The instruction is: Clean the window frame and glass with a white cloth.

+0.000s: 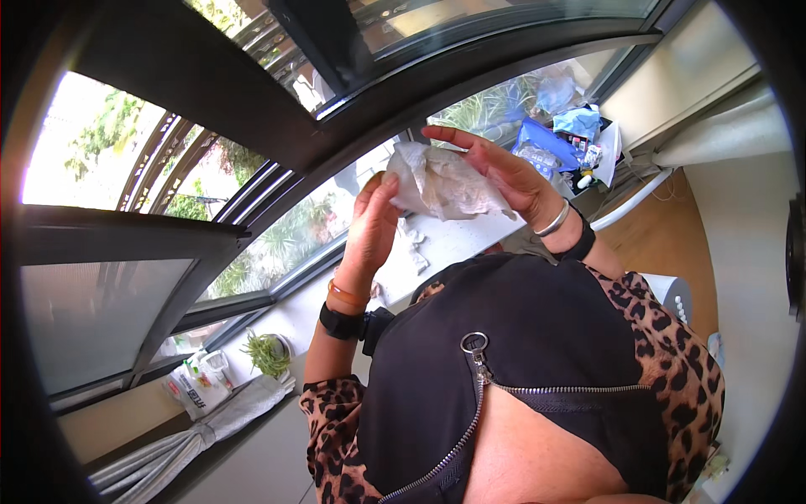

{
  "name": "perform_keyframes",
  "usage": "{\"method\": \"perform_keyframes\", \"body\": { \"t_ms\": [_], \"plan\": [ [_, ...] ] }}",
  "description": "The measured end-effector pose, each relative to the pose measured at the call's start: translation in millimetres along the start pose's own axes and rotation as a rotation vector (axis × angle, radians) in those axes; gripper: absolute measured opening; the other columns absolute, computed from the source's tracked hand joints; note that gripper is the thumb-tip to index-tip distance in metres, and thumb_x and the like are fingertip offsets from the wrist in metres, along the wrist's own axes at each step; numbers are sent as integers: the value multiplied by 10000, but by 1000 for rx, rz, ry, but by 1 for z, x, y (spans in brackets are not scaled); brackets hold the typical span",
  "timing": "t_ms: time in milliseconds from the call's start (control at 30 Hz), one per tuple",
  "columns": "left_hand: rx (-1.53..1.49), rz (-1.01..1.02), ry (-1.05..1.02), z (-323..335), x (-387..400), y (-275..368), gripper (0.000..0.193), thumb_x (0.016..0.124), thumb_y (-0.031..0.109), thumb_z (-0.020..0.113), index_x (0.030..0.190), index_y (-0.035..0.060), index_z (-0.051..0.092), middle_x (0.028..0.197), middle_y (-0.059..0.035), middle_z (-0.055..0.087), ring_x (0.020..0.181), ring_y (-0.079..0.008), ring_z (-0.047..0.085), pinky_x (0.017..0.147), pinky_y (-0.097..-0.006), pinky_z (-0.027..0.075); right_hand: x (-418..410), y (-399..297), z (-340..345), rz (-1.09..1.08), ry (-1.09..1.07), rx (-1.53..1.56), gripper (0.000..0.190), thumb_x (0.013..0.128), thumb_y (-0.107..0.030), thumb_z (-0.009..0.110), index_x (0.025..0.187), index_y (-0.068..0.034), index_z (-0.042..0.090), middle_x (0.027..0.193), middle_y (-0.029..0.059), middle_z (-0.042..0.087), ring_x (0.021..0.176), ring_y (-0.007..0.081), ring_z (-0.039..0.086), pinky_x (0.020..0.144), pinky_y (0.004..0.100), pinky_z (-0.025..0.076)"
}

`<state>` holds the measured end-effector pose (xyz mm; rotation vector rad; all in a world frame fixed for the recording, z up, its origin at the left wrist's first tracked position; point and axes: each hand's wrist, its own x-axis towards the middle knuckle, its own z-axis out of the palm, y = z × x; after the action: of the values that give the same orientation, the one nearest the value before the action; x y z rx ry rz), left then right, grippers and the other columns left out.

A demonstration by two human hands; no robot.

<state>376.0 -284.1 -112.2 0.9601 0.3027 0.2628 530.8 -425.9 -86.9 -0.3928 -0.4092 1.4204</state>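
A crumpled white tissue or thin cloth (441, 183) with faint brownish marks is held up in front of the window, above a white windowsill. My left hand (374, 214) pinches its left edge between thumb and fingers. My right hand (504, 173) is at its right side, the index finger stretched out above it and the thumb behind the sheet; part of this grip is hidden by the sheet. More crumpled white tissue (412, 247) lies on the sill below.
Dark window frames (264, 157) cross the left and top. On the sill (453, 239) stand a potted green plant (267, 354), a white plastic bag (200, 384) and, at the right, a box of packets with a blue bag (544, 148). A grey curtain (245, 412) hangs at lower left.
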Motion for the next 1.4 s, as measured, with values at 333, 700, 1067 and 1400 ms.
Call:
{"method": "perform_keyframes", "body": {
  "t_ms": [333, 700, 1067, 1400],
  "plan": [
    [364, 117, 80, 66, 13, 59, 201, 928, 253, 515, 908, 57, 551, 795, 4, 560, 693, -51, 503, 618, -201, 424, -2, 15, -1, -144, 189, -756, 456, 784, -108, 704, 1189, -13, 518, 1070, 43, 604, 992, 106, 554, 838, 260, 447],
    [103, -172, 13, 45, 37, 47, 338, 920, 260, 496, 1131, -4, 496, 1032, -116, 596, 917, -185, 599, 818, -310, 482, -26, -25, -37, -75, -120, 101, 615, 944, -485, 357, 1248, 39, 464, 1144, 153, 588, 1042, 221, 589, 901, 307, 478],
    [163, -102, -12, 53, 41, 37, 269, 931, 251, 514, 1056, 15, 546, 965, -76, 614, 838, -147, 601, 740, -254, 481, -30, -1, -34, 93, 54, -20, 433, 889, -276, 583, 1208, 3, 495, 1072, 110, 624, 943, 164, 631, 832, 265, 507],
    [1161, 896, 292, 43, 3, 67, 87, 837, 35, 612, 912, -9, 610, 860, -95, 628, 711, -115, 586, 515, -197, 454, -52, -87, -49, -726, 617, -449, 311, 904, -310, 568, 1125, -93, 596, 1036, -15, 625, 905, 45, 570, 779, 211, 446]
  ]
}}
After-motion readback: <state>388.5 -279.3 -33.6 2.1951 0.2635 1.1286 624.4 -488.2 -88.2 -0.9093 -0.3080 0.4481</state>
